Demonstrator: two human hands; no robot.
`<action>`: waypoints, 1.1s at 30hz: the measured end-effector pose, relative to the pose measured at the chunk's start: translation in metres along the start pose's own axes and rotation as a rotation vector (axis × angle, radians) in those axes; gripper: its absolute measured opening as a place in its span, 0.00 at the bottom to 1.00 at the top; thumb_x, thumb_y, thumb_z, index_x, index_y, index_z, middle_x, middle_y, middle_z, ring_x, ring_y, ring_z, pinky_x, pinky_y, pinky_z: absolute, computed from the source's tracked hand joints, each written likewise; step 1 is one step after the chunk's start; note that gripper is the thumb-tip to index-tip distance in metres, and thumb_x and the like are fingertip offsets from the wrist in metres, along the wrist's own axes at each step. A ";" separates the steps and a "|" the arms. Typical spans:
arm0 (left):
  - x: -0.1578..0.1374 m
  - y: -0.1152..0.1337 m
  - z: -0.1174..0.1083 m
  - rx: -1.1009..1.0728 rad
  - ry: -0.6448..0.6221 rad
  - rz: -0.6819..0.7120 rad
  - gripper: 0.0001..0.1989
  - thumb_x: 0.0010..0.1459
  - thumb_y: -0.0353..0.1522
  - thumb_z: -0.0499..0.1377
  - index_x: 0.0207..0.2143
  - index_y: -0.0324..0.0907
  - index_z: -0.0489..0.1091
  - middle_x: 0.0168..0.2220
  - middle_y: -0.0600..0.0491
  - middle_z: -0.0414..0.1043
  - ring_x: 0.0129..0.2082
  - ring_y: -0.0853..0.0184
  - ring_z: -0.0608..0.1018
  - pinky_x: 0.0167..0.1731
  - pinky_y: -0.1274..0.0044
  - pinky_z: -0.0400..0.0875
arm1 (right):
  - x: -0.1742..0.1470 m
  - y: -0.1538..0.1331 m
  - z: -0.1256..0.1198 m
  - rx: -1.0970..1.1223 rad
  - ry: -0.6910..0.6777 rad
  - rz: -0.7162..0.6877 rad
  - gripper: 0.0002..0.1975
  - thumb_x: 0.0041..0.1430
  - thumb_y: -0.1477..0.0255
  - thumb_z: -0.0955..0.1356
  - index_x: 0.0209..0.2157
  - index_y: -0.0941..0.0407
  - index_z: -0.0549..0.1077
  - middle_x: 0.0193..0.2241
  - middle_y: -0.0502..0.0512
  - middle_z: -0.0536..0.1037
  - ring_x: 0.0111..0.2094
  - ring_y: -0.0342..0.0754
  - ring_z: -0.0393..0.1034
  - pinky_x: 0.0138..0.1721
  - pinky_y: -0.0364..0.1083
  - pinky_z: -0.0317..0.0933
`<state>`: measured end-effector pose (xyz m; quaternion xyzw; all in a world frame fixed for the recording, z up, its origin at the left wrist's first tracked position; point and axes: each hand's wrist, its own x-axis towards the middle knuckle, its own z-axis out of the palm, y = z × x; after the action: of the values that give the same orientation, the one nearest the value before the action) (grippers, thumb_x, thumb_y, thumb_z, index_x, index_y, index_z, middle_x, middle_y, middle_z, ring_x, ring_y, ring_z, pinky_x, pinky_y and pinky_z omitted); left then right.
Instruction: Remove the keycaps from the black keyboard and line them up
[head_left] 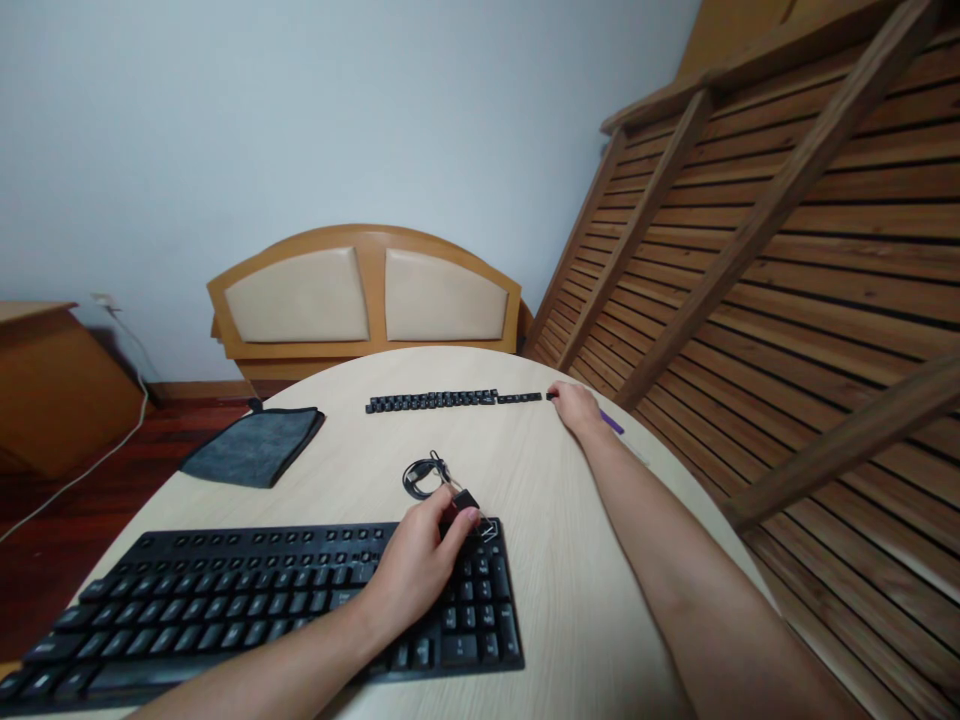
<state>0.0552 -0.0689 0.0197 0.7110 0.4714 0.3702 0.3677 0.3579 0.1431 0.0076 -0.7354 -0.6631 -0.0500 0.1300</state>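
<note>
A black keyboard (300, 585) lies at the front left of the round table, its upper rows showing bare switch spots without caps. Over its upper right corner is my left hand (427, 545), closed on a keycap puller (466, 499) with a black handle and thin wire loops. My right hand (576, 405) reaches to the far right of the table, fingers pinched on a small black keycap (551, 396) at the tabletop. To its left runs a long line of removed keycaps (431, 400), followed by a shorter line of flatter-looking keycaps (519, 397).
A coiled black cable (418, 478) lies behind the keyboard. At the table's left edge is a folded dark grey cloth (259, 447). A purple item (611, 422) lies beside my right wrist. Wooden slats (787, 250) lean at the right; a headboard (367, 290) stands behind.
</note>
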 end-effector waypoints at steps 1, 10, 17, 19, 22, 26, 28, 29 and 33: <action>0.000 0.000 0.000 -0.001 -0.003 -0.001 0.11 0.65 0.37 0.52 0.31 0.42 0.66 0.29 0.54 0.70 0.31 0.65 0.71 0.32 0.75 0.62 | 0.001 -0.001 0.001 -0.004 0.002 0.004 0.14 0.61 0.74 0.65 0.46 0.53 0.77 0.44 0.61 0.79 0.45 0.52 0.71 0.45 0.46 0.62; 0.000 -0.001 0.001 -0.016 -0.003 0.001 0.11 0.65 0.37 0.52 0.31 0.41 0.66 0.29 0.55 0.71 0.31 0.65 0.71 0.32 0.75 0.62 | 0.003 -0.002 0.004 -0.029 0.020 0.004 0.14 0.61 0.71 0.65 0.47 0.50 0.76 0.43 0.60 0.79 0.43 0.54 0.72 0.42 0.47 0.62; -0.001 0.001 0.001 -0.016 0.003 0.006 0.11 0.65 0.38 0.52 0.32 0.42 0.67 0.30 0.54 0.72 0.31 0.64 0.71 0.32 0.75 0.62 | 0.003 -0.005 0.003 -0.027 0.012 0.011 0.15 0.61 0.71 0.65 0.48 0.49 0.76 0.43 0.59 0.79 0.44 0.54 0.72 0.42 0.47 0.62; -0.001 0.000 0.001 -0.021 0.001 0.001 0.11 0.65 0.38 0.52 0.32 0.41 0.67 0.30 0.54 0.72 0.31 0.64 0.71 0.32 0.75 0.62 | 0.003 -0.005 0.003 -0.025 0.010 0.016 0.15 0.61 0.71 0.65 0.48 0.50 0.76 0.44 0.59 0.79 0.44 0.53 0.72 0.42 0.47 0.62; -0.001 0.000 0.001 -0.031 -0.007 -0.004 0.12 0.65 0.38 0.52 0.32 0.41 0.67 0.29 0.54 0.72 0.31 0.64 0.72 0.31 0.75 0.62 | 0.003 -0.006 0.003 -0.020 0.010 0.019 0.15 0.61 0.71 0.65 0.48 0.50 0.76 0.44 0.59 0.79 0.44 0.53 0.72 0.42 0.46 0.62; 0.000 -0.001 0.001 -0.033 -0.011 -0.005 0.12 0.65 0.38 0.52 0.32 0.41 0.67 0.29 0.54 0.72 0.31 0.64 0.72 0.32 0.75 0.63 | 0.002 -0.007 0.003 -0.007 0.015 0.013 0.15 0.62 0.71 0.64 0.48 0.50 0.76 0.44 0.59 0.79 0.45 0.53 0.72 0.43 0.47 0.62; -0.001 -0.001 0.000 -0.028 -0.010 -0.005 0.12 0.65 0.38 0.52 0.32 0.41 0.67 0.29 0.54 0.72 0.31 0.64 0.72 0.32 0.75 0.63 | 0.002 -0.007 0.003 0.000 0.021 0.010 0.15 0.62 0.71 0.64 0.48 0.50 0.76 0.44 0.59 0.79 0.45 0.54 0.72 0.43 0.47 0.62; -0.001 -0.001 0.000 -0.026 -0.012 -0.005 0.12 0.65 0.38 0.52 0.32 0.41 0.67 0.30 0.54 0.72 0.31 0.64 0.72 0.32 0.75 0.63 | 0.002 -0.007 0.004 0.005 0.024 0.007 0.15 0.62 0.71 0.64 0.48 0.50 0.76 0.44 0.59 0.79 0.44 0.54 0.72 0.43 0.48 0.62; 0.000 0.000 0.000 -0.017 -0.013 -0.009 0.12 0.65 0.38 0.52 0.33 0.41 0.67 0.30 0.53 0.72 0.32 0.64 0.73 0.33 0.74 0.63 | -0.001 -0.006 0.001 0.037 0.043 -0.014 0.15 0.61 0.73 0.65 0.49 0.51 0.74 0.43 0.58 0.79 0.44 0.54 0.72 0.43 0.47 0.62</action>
<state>0.0550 -0.0693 0.0194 0.7081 0.4690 0.3680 0.3785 0.3517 0.1425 0.0071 -0.7271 -0.6660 -0.0543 0.1574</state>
